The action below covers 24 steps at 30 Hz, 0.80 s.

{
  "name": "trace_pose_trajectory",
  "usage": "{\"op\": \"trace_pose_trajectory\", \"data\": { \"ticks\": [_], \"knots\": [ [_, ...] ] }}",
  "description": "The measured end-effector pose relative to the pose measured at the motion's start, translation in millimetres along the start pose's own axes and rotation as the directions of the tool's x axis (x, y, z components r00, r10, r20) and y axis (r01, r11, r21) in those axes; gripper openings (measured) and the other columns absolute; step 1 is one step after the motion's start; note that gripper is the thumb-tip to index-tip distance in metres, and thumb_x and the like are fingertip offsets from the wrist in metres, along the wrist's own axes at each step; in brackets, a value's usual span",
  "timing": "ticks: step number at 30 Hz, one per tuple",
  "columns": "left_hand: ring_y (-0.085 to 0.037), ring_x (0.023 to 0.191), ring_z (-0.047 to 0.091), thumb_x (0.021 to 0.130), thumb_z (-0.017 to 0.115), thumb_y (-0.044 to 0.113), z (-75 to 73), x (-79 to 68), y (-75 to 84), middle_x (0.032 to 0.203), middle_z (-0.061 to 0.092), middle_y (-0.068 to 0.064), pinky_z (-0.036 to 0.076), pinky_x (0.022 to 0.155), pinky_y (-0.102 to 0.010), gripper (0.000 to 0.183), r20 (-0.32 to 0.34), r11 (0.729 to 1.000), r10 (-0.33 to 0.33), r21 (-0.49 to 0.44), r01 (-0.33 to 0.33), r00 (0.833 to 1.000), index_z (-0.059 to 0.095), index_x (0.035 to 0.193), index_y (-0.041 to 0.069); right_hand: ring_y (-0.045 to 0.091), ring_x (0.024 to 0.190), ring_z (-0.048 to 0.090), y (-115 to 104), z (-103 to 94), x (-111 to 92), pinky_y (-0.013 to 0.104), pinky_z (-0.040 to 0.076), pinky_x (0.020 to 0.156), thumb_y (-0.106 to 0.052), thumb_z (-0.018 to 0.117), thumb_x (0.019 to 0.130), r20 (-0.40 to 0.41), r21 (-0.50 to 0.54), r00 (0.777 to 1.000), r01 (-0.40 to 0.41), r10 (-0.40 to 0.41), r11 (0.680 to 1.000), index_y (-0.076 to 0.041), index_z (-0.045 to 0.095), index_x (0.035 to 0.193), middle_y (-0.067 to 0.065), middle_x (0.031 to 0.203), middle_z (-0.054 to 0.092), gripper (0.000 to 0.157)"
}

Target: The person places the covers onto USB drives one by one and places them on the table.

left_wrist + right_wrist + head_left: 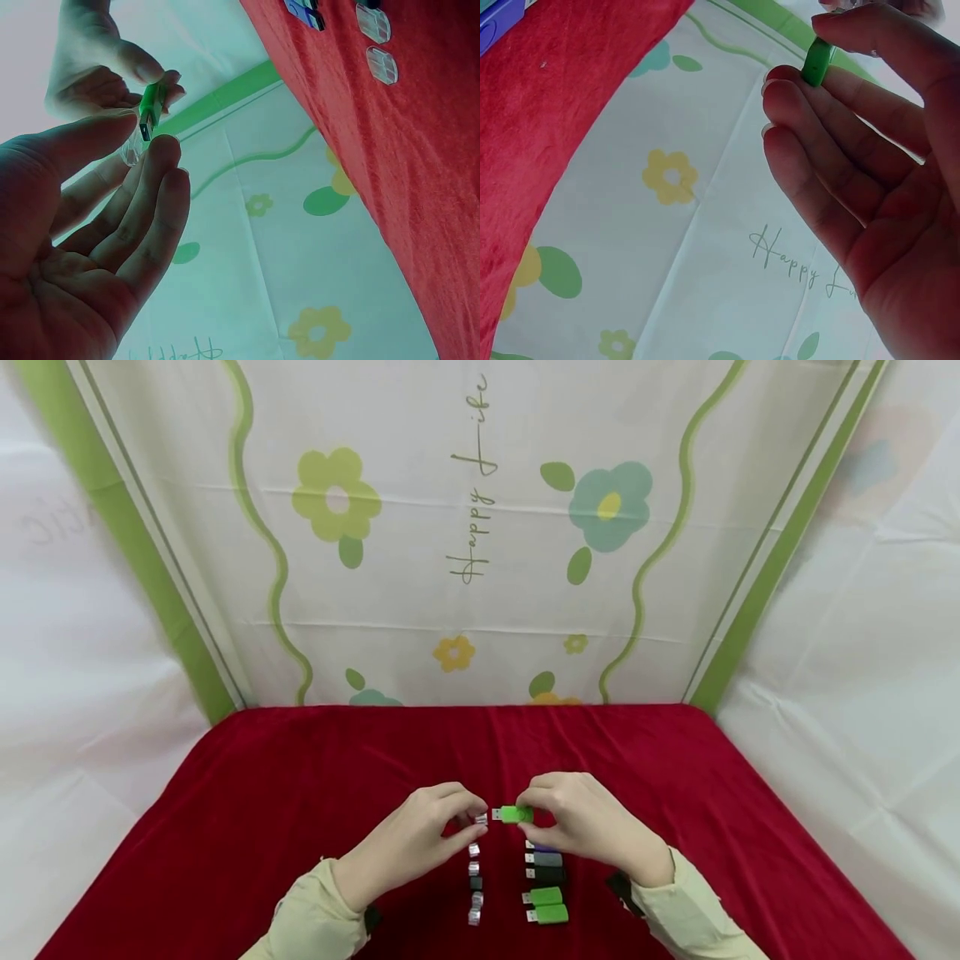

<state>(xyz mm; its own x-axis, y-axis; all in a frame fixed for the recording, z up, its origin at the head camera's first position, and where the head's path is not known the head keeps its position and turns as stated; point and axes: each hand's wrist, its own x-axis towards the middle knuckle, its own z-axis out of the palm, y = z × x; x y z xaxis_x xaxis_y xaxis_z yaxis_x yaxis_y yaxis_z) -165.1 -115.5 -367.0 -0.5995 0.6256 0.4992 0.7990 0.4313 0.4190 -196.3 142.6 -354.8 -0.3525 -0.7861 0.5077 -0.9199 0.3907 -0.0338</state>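
My right hand [588, 818] pinches a green USB flash drive [512, 814] between thumb and fingers, its metal plug pointing left. Facing it, the left hand [420, 831] holds a small clear cap [481, 818] at its fingertips. A short gap separates plug and cap in the head view. From the left wrist, the cap [131, 148] overlaps the drive [152, 105]. Only the drive's rounded green end [817, 61] shows clearly in the right wrist view. Both hands are raised over the red cloth.
Below the left hand runs a column of several clear caps [474, 867] with one black cap [476, 883]. To its right lie two green drives [551, 914], a black drive [549, 874], a grey one [547, 859] and a purple one. Printed white curtains [480, 602] enclose the red-covered table [360, 752].
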Motion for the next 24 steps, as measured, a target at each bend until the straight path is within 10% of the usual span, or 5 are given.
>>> {"op": "trace_pose_trajectory", "data": {
  "ticks": [24],
  "knots": [
    [-0.003, 0.078, 0.059, 0.083, 0.079, 0.006, -1.9, -0.9, 2.5, 0.092, 0.063, 0.004, 0.047, 0.070, -0.012, 0.022, -0.012, 1.000, 0.009, 0.023, -0.009, 1.000, 0.069, 0.102, 0.007, 0.000, 0.062, 0.047, -3.3, 1.4, 0.1, 0.008, 0.039, 0.057, -0.012, 0.084, 0.074, -0.006, 0.004, 1.000, 0.010, -0.010, 1.000, -0.012, 0.072, 0.085, -0.009, 0.078, 0.062, 0.016]
  ]
}}
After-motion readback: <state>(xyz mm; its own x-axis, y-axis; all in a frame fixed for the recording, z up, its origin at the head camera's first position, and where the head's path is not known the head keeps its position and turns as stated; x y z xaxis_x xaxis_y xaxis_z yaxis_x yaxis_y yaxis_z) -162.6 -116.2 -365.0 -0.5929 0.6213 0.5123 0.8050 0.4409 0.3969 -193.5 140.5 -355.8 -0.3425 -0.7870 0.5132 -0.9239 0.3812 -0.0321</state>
